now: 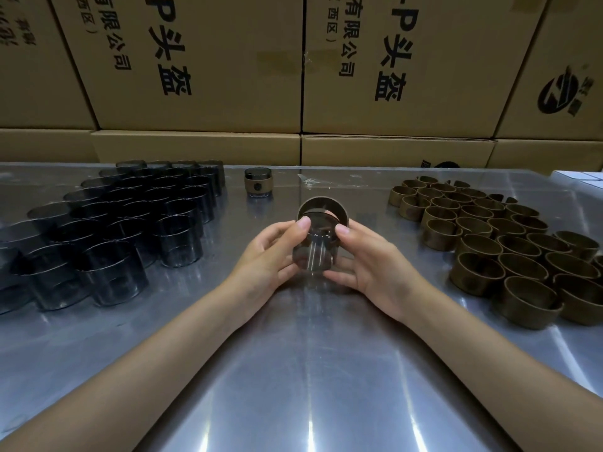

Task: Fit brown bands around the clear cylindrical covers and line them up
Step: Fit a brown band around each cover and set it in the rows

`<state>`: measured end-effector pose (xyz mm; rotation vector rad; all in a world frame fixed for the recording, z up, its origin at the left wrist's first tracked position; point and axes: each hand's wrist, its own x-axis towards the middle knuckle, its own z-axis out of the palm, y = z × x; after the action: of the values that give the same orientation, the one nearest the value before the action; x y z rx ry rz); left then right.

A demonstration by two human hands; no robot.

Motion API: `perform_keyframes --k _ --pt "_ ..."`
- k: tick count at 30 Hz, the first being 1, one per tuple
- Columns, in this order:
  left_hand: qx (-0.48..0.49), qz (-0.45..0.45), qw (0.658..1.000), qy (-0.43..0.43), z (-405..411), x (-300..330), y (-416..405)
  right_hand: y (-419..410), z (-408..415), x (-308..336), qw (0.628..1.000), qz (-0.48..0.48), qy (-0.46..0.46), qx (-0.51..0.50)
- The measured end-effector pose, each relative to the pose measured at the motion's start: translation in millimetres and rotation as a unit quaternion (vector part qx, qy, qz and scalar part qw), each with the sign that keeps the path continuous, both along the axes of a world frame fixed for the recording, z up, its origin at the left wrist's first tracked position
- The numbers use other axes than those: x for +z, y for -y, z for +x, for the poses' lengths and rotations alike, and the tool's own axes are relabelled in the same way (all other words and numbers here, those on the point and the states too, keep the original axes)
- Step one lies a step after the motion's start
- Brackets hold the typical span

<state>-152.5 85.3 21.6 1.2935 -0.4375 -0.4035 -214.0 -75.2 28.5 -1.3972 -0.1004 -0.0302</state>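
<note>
Left hand (261,256) and right hand (375,259) share a grip on one cover (314,246), held tilted above the surface (293,370); a band (339,208) sits at its far end. Seating depth unclear: thumbs hide the rim. One banded cover (258,185) stands behind; bare covers (107,230) left, bands (509,243) right, both cut off at frame edges.

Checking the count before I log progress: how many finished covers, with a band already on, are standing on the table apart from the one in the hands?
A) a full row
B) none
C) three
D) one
D: a single banded cover stands alone at the far edge of the table, between the bare covers and the loose bands.
</note>
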Motion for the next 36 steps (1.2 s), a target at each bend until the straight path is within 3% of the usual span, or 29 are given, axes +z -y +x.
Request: perform_keyframes --k 12,25,36 --pt "-0.005 -0.049 0.999 -0.005 0.8 -1.9 -2.9 3.5 2.3 -3.0 0.999 0.045 0.01 0.009" --pt "-0.108 -0.076 0.989 -0.073 13.0 -2.1 -12.8 13.0 3.7 -1.8 0.995 0.067 -0.031 0.063" --pt "-0.264 0.017 0.962 -0.059 16.9 0.3 -15.8 22.6 5.6 -5.2 0.982 0.073 -0.023 0.173"
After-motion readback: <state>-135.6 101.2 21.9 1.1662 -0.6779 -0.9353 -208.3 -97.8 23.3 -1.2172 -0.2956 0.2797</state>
